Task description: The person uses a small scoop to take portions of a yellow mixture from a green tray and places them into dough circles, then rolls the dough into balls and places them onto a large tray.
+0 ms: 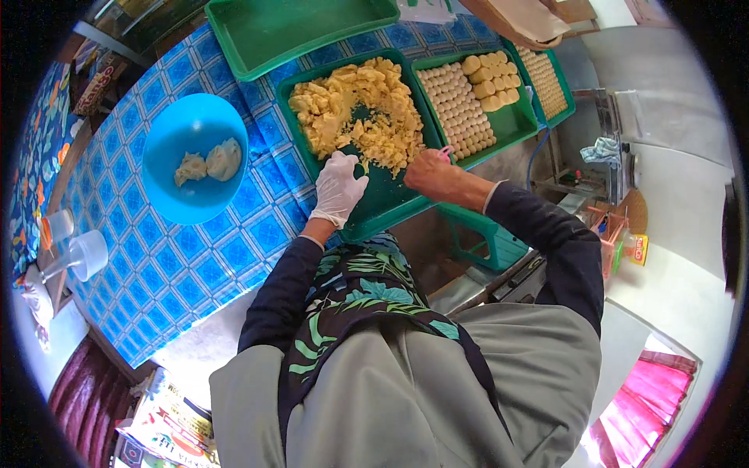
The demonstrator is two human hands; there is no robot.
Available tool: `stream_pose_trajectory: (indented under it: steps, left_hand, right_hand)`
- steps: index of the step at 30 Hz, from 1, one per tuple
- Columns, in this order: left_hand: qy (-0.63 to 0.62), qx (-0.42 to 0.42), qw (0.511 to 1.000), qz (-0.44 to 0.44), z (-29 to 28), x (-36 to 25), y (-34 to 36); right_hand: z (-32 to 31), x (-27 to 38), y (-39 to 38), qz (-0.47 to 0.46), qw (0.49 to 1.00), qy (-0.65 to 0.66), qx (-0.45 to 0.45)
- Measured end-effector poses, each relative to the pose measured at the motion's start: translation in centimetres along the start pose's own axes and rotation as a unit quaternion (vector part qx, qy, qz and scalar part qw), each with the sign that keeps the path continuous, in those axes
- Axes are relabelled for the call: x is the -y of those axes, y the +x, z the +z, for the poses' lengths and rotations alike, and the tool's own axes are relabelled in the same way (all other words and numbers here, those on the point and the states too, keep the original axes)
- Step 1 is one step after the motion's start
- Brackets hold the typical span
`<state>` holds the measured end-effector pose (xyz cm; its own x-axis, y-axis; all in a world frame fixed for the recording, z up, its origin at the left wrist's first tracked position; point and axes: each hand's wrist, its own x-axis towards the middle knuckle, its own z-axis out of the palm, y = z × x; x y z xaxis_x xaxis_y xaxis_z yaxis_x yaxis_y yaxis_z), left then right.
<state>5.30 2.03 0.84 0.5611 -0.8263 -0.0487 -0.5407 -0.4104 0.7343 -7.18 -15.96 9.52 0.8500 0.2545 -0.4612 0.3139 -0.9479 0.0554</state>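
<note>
My left hand (339, 187), in a translucent white glove, is in the green tray (363, 226) at the lower edge of a yellow, crumbly dough mass (335, 105); its fingers are curled, and what they hold, if anything, is hidden. My bare right hand (433, 174) is closed on a small pink-handled tool (447, 153) at the right side of that tray. Just right stands a green tray (511, 129) with rows of small pale dough balls and larger round pieces (488, 74).
A blue bowl (164, 183) with two pale lumps sits on checked cloth (133, 273). An empty green tray (304, 27) lies behind; another filled tray (546, 82) is at right. Plastic containers (90, 257) stand left; a green stool (476, 234) is below.
</note>
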Motion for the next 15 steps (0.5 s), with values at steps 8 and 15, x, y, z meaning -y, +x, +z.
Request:
stream_pose_trajectory:
  steps: [8,15]
  left_hand:
    - [0.013,-0.018,0.999,0.028,0.0,-0.1,0.0]
    - [0.019,-0.021,0.999,0.024,0.1,-0.2,-0.2]
  right_hand:
    - [-3.9,-5.3,4.4,0.059,0.992,-0.075,-0.088]
    - [-4.6,-1.5,-2.2,0.203,0.939,0.202,-0.191]
